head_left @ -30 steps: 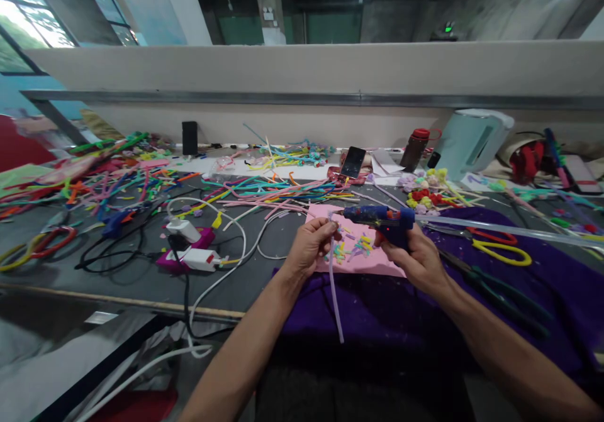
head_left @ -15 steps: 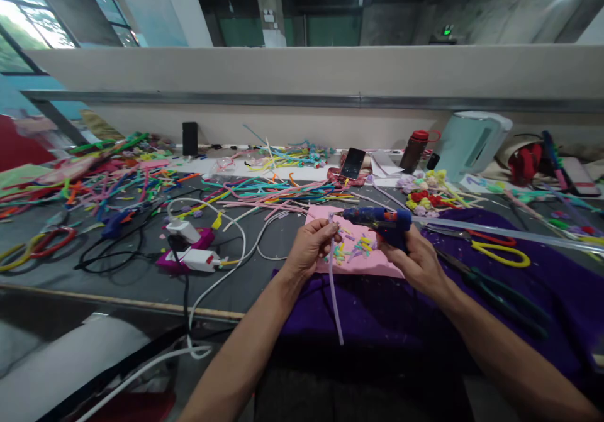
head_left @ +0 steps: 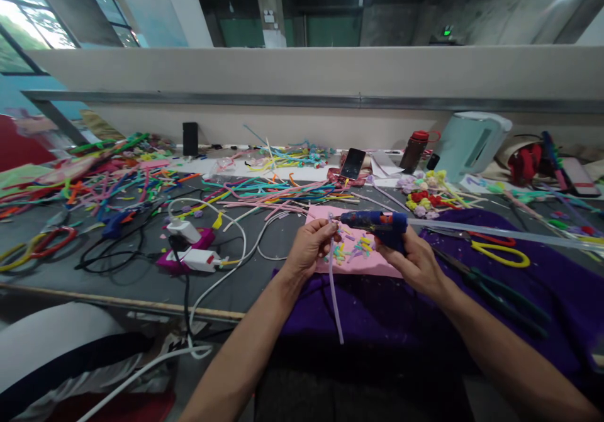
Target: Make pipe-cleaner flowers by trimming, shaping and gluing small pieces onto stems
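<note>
Item 1: your left hand (head_left: 309,246), closed in a pinch on the top end of a lilac pipe cleaner (head_left: 334,283), which hangs down from the fingers toward the near edge of the purple cloth (head_left: 377,312).

Item 2: your right hand (head_left: 415,261), wrapped tight around the grip of a blue glue gun (head_left: 375,224); the nozzle points left, its tip just beside the pinched end of the pipe cleaner, whether touching cannot be told; a clear glue stick (head_left: 495,232) runs out of the back of the gun to the right.

Item 3: pink sheet (head_left: 321,217), lying under both hands on the grey table (head_left: 117,277), strewn with short cut pieces (head_left: 352,249) in yellow, green and lilac.

Item 4: right of your right hand, on the cloth: yellow-handled scissors (head_left: 503,250) and, nearer, dark green pliers (head_left: 491,290).

Item 5: left of your left hand: white chargers on a magenta power strip (head_left: 189,255) with white and black cables around it.

Item 6: far side of the table: loose heaps of coloured pipe cleaners (head_left: 274,189), a phone (head_left: 353,162) propped up, a dark bottle with red cap (head_left: 414,149), a pale green kettle (head_left: 469,142), small pompom flowers (head_left: 425,195)
</note>
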A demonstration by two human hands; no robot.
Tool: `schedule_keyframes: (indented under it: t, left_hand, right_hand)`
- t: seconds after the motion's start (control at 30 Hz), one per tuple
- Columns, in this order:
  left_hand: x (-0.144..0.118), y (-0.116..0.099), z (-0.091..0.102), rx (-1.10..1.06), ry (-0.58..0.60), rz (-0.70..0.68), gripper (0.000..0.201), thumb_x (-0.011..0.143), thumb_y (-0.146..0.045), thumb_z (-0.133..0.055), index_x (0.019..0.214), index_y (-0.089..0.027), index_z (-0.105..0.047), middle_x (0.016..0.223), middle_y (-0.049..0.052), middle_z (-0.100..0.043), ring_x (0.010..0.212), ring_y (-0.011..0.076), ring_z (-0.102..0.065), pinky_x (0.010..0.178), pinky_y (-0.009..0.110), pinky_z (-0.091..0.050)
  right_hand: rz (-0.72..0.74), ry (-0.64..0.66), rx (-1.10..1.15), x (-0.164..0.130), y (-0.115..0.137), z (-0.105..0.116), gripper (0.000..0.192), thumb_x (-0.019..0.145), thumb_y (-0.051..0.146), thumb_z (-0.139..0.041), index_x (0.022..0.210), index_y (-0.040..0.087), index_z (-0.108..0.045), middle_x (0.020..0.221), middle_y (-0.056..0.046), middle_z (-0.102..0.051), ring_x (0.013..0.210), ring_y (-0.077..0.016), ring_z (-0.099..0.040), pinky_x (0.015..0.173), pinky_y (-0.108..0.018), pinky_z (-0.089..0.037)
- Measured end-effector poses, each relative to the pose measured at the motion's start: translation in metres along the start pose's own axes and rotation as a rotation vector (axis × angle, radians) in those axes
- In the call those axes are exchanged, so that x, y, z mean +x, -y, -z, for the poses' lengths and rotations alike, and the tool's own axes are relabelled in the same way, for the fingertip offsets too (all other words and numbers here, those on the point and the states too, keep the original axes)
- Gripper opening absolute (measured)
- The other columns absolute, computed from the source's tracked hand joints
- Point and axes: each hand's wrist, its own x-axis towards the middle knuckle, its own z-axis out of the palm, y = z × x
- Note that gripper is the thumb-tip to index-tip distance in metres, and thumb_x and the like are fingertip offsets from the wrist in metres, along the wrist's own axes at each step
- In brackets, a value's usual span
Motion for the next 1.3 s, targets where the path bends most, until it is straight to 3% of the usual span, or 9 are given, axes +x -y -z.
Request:
schedule_keyframes:
  t: [0.27, 0.4, 0.57, 0.67, 0.9, 1.0, 1.2, 1.3]
  left_hand:
    - [0.0, 0.001, 0.0, -0.004, 0.002, -0.006, 0.027, 0.068, -0.038, -0.068, 0.068, -0.013, -0.058, 0.06, -0.002, -0.059, 0.036, -0.0003, -0.035, 0.033, 0.014, -0.018]
    - [0.0, -0.001, -0.001, 0.004, -0.011, -0.003, 0.027, 0.068, -0.038, -0.068, 0.065, -0.013, -0.057, 0.058, -0.003, -0.058, 0.036, -0.0004, -0.034, 0.033, 0.014, -0.019]
    - [0.002, -0.002, -0.001, 0.036, -0.019, 0.027, 0.027, 0.067, -0.037, -0.068, 0.064, -0.013, -0.056, 0.058, -0.004, -0.059, 0.035, -0.0006, -0.034, 0.032, 0.014, -0.02]
    - [0.002, -0.003, -0.002, 0.038, -0.015, 0.042, 0.027, 0.067, -0.037, -0.069, 0.064, -0.013, -0.057, 0.058, -0.003, -0.059, 0.035, -0.0003, -0.035, 0.032, 0.014, -0.02]
    - [0.0, -0.003, -0.006, 0.035, 0.026, 0.079, 0.025, 0.068, -0.034, -0.068, 0.064, -0.012, -0.056, 0.058, -0.003, -0.059, 0.035, -0.0008, -0.035, 0.031, 0.013, -0.019]
    - [0.001, -0.003, -0.007, 0.016, 0.054, 0.103, 0.024, 0.068, -0.033, -0.068, 0.066, -0.012, -0.056, 0.059, -0.002, -0.059, 0.036, -0.0007, -0.036, 0.031, 0.012, -0.019]
    - [0.0, -0.005, -0.008, -0.033, 0.086, 0.136, 0.022, 0.068, -0.031, -0.068, 0.067, -0.012, -0.057, 0.056, -0.003, -0.058, 0.033, -0.0006, -0.035, 0.03, 0.013, -0.02]
    - [-0.001, -0.005, -0.01, -0.051, 0.105, 0.18, 0.022, 0.067, -0.03, -0.069, 0.067, -0.012, -0.056, 0.055, -0.002, -0.058, 0.032, -0.0008, -0.035, 0.029, 0.013, -0.019]
  right_hand:
    - [-0.01, -0.011, 0.057, 0.001, 0.001, 0.0, 0.022, 0.083, 0.03, -0.052, 0.1, 0.017, -0.055, 0.083, -0.003, -0.059, 0.074, -0.0173, -0.054, 0.06, -0.025, -0.041]
    - [-0.073, -0.024, 0.197, 0.005, 0.0, 0.004, 0.02, 0.081, 0.028, -0.055, 0.098, 0.017, -0.058, 0.084, -0.003, -0.059, 0.065, -0.0131, -0.052, 0.057, -0.025, -0.041]
    - [-0.256, -0.213, 0.467, 0.02, -0.025, 0.015, 0.017, 0.073, 0.027, -0.061, 0.088, 0.017, -0.058, 0.065, 0.003, -0.055, 0.054, -0.0092, -0.049, 0.049, -0.021, -0.04]
    - [-0.352, -0.213, 0.467, 0.029, -0.046, 0.017, 0.017, 0.07, 0.028, -0.062, 0.082, 0.016, -0.059, 0.06, 0.004, -0.052, 0.049, -0.0075, -0.047, 0.046, -0.019, -0.039]
    - [-0.509, -0.113, 0.324, 0.038, -0.082, -0.003, 0.041, 0.065, 0.029, -0.066, 0.102, 0.013, -0.059, 0.065, -0.002, -0.065, 0.051, -0.0126, -0.059, 0.043, -0.02, -0.042]
    - [-0.52, -0.126, 0.119, 0.04, -0.094, -0.007, 0.043, 0.067, 0.03, -0.065, 0.105, 0.012, -0.057, 0.069, -0.004, -0.068, 0.056, -0.0151, -0.062, 0.047, -0.022, -0.044]
    - [-0.445, -0.115, -0.363, 0.039, -0.093, 0.001, 0.034, 0.069, 0.035, -0.064, 0.097, 0.016, -0.063, 0.081, -0.006, -0.068, 0.071, -0.0199, -0.063, 0.062, -0.03, -0.047]
    - [-0.242, -0.222, -0.302, 0.038, -0.069, 0.003, 0.026, 0.074, 0.034, -0.061, 0.093, 0.017, -0.065, 0.089, -0.007, -0.066, 0.075, -0.0182, -0.061, 0.066, -0.03, -0.046]
